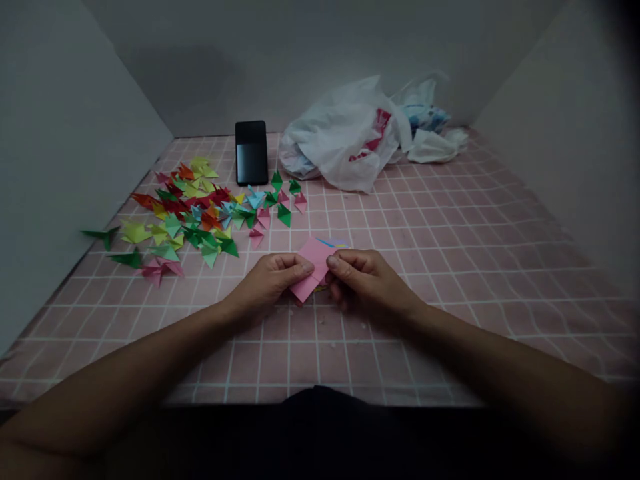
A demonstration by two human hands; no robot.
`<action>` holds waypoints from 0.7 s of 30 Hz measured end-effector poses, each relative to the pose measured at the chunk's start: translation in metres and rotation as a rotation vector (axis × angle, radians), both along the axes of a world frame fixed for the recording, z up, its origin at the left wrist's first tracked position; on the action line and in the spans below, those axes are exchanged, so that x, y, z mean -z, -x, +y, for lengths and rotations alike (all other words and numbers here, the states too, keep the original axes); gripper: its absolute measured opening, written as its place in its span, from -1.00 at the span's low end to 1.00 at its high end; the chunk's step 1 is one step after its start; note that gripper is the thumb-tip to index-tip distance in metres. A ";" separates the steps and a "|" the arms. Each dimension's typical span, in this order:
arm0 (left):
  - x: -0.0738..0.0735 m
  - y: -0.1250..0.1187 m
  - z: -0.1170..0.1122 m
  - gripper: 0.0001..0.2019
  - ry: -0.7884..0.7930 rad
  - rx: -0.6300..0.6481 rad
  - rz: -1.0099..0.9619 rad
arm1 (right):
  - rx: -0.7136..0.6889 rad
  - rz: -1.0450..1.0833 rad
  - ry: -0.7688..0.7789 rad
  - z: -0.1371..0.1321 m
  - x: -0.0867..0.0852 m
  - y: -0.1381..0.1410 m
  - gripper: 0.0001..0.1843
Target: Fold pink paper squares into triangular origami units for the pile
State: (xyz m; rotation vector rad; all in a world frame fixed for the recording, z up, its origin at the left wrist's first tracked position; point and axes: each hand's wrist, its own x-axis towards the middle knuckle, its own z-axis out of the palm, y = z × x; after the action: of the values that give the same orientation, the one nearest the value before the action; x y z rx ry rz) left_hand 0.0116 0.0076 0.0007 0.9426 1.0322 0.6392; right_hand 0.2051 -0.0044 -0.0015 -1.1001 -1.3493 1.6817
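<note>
A small pink sheet of origami paper (311,261) is held up between my two hands near the middle of the table. My left hand (273,280) pinches its left side, thumb on top. At the right corner, my right hand (367,277) grips the same sheet between thumb and fingers. Behind and below the sheet, edges of blue, yellow and lilac paper (340,243) peek out; most of that paper is hidden. To the left lie many folded paper cranes (200,235) in green, yellow, red, pink, orange and light blue, apart from my hands.
A black phone (251,155) leans upright behind the cranes. A white plastic bag (350,137) with red print stands at the back, beside a blue-and-white package (427,117) and a crumpled white bag (437,145). A pink checked cloth (475,267) covers the table; walls enclose three sides.
</note>
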 end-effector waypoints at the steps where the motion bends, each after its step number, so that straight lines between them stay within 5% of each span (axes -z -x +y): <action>1: 0.000 0.000 0.000 -0.63 0.001 0.000 0.000 | -0.002 0.002 0.005 0.000 0.000 0.000 -0.56; 15: 0.003 0.000 -0.002 -0.68 -0.246 0.075 0.099 | 0.088 -0.198 -0.088 -0.004 -0.008 0.001 -0.59; 21: 0.004 0.000 -0.003 -0.66 -0.175 0.073 0.079 | 0.084 -0.175 -0.070 -0.004 -0.006 0.002 -0.59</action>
State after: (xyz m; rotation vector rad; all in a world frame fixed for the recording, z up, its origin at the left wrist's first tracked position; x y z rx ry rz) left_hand 0.0112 0.0050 -0.0034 1.1614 1.0177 0.6430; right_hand 0.2036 -0.0088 0.0049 -1.2689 -1.4384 1.4951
